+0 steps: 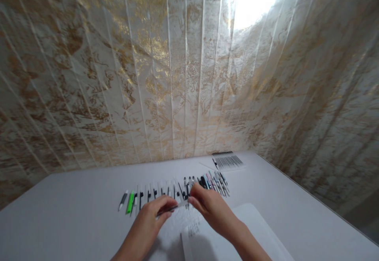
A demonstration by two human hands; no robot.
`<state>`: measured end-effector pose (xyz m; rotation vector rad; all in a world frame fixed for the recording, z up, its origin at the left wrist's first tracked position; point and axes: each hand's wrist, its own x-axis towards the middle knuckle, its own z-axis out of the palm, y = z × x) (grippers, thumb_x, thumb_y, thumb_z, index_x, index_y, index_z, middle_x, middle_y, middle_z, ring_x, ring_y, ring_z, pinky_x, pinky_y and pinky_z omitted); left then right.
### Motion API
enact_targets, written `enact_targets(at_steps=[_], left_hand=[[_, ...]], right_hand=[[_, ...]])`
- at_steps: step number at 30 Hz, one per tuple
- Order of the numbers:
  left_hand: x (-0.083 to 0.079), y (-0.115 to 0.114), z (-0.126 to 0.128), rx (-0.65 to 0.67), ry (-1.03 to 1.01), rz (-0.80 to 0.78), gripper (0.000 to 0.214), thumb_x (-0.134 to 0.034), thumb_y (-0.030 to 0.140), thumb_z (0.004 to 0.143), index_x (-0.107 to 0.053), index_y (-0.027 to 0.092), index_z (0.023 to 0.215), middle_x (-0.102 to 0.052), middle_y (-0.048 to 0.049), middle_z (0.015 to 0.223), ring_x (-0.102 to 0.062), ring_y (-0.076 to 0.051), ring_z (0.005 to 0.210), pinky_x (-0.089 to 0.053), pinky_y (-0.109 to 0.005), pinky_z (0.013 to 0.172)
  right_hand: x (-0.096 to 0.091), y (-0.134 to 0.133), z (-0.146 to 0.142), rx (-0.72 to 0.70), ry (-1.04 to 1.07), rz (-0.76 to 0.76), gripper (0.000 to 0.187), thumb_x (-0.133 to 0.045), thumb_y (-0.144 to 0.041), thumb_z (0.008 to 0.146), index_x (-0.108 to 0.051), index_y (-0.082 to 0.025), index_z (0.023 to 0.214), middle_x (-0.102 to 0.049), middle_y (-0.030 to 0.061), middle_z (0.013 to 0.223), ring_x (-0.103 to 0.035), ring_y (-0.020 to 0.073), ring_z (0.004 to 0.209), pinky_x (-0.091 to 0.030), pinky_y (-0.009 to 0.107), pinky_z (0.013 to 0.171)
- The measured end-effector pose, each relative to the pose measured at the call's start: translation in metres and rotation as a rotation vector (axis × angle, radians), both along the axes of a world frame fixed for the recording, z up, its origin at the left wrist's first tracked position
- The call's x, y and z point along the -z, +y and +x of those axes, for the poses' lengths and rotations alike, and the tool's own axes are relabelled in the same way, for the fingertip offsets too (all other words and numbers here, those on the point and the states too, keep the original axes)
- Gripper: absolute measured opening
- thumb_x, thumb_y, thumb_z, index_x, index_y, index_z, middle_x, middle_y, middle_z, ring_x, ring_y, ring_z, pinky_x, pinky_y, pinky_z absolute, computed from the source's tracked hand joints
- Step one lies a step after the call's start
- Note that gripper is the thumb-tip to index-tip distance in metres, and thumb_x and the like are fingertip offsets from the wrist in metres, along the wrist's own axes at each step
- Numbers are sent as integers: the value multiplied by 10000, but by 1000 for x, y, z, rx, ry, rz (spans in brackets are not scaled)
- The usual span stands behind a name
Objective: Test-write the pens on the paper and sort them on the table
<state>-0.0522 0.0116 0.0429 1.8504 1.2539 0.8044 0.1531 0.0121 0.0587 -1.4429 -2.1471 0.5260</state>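
My left hand [149,218] is closed in a pinch around a slim pen [181,204] with a dark barrel and a pale, clear-looking end. That end points toward my right hand [211,209], whose thumb and forefinger are pinched together right at its tip. Whether the right fingers hold the pen's end or a small part of it is hidden. Just beyond both hands lies a row of pens with black clips and clear parts. A bright green highlighter [130,202] and a grey-and-white pen [122,200] lie at the row's left end.
Pastel and grey pens [217,184] are grouped at the row's right. Behind them lies a set of thin dark sticks [229,161], side by side. A white sheet or bag [251,225] and a narrow white strip [186,245] lie near me. Patterned curtain [154,95] hangs behind the table.
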Motion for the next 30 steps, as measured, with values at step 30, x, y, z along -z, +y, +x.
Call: enact_targets(at_steps=[30], left_hand=[[15, -8, 24, -48, -370, -197, 182, -659, 272, 719, -639, 192, 882, -720, -62, 859, -680, -232, 820, -501, -307, 736]], right_hand=[[23, 11, -6, -8, 689, -212, 395, -445, -541, 896, -407, -214, 679, -365, -62, 587, -353, 99, 524, -281, 207, 499]])
